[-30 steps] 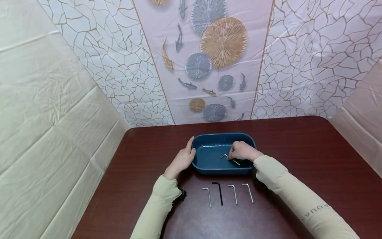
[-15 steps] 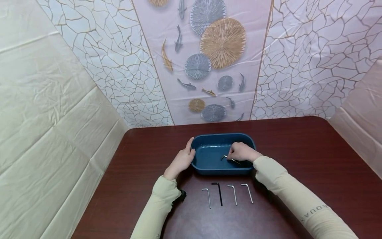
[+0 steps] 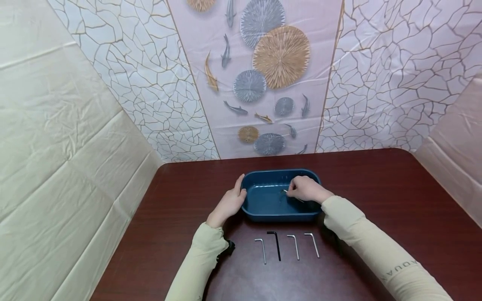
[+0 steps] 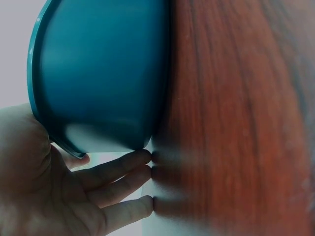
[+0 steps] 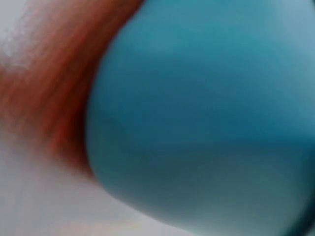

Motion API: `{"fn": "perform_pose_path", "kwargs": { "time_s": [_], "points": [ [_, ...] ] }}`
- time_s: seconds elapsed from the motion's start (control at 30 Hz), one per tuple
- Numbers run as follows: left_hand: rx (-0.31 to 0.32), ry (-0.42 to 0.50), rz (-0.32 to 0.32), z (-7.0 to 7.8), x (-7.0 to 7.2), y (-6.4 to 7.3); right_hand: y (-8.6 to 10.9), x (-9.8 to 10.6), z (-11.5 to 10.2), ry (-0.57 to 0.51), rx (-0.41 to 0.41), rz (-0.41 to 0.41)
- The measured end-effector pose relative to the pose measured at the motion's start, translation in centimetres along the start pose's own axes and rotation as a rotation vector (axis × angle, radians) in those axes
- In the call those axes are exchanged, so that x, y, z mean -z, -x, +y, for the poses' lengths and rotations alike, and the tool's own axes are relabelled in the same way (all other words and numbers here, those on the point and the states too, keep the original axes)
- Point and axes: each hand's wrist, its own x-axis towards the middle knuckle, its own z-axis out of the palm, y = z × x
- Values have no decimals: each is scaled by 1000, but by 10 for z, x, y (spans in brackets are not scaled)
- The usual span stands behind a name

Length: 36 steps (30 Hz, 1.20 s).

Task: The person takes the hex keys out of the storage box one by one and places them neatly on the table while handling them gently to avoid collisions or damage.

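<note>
In the head view, my left hand (image 3: 228,202) is at the left end of a blue rectangular tray (image 3: 263,218), its thumb at the rim and its fingers along the outer wall. The left wrist view shows fairly straight fingers (image 4: 123,169) beneath the rim, tips at the tabletop. Inside the tray's right half, my right hand (image 3: 306,189) pinches a thin brass-coloured hex key (image 3: 285,191); its bent end shows left of the fingertips, and the middle is hidden by the hand. The right wrist view has only the tray's blurred outer wall (image 5: 187,108).
Several hex keys lie in a row in front of the tray: a silver one (image 3: 263,251) at left, a black one (image 3: 277,246), then silver ones (image 3: 295,247) to the right. Dark red-brown wooden table (image 3: 180,200); patterned cloth (image 3: 278,96) hangs behind it.
The hex key in my right hand has risen slightly off the tray's floor, and its bent end has turned. My left hand stays at the tray's left end.
</note>
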Motion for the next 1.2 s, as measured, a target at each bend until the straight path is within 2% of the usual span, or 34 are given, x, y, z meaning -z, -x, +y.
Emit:
{"fn": "perform_pose_path", "kwargs": {
  "time_s": [0.2, 0.5, 0.67, 1.0, 1.2],
  "points": [
    [-1, 4, -4, 1, 0, 1, 2, 8, -5, 6, 3, 12],
    [-4, 18, -9, -1, -2, 1, 7, 11, -9, -1, -26, 121],
    [-5, 28, -14, -1, -2, 2, 13, 14, -6, -14, -35, 129],
    [13, 22, -12, 1, 0, 1, 35, 30, 3, -23, -38, 159],
    [-2, 26, -3, 1, -1, 2, 53, 44, 12, -56, -26, 226]
  ]
}}
